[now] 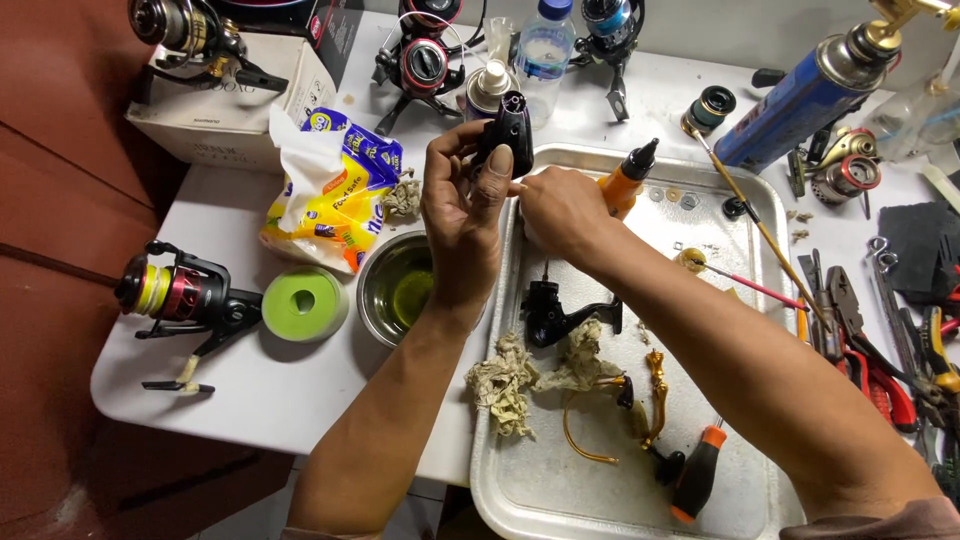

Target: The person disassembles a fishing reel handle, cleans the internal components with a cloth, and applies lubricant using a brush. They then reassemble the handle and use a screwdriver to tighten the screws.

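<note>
**Reel body held up over the tray's edge**

I'm looking down at my left hand (462, 215), fingers wrapped firmly round a small black plastic reel housing (508, 130), held upright above the near-left corner of the dented silver metal tray (560, 490). My right hand (562, 212) sits just beside it, fingers curled in toward the housing; I can't tell what, if anything, they pinch. An orange squeeze bottle with a black nozzle (628, 180) pokes out right behind that hand. In the tray lie another black reel frame (560, 312), crumpled dirty paper wads (505, 385) and an orange-handled screwdriver (697, 472). Left of the tray stands a small steel bowl of yellowish liquid (398, 288), with a red-and-black spinning reel (180, 293) well apart.
</note>
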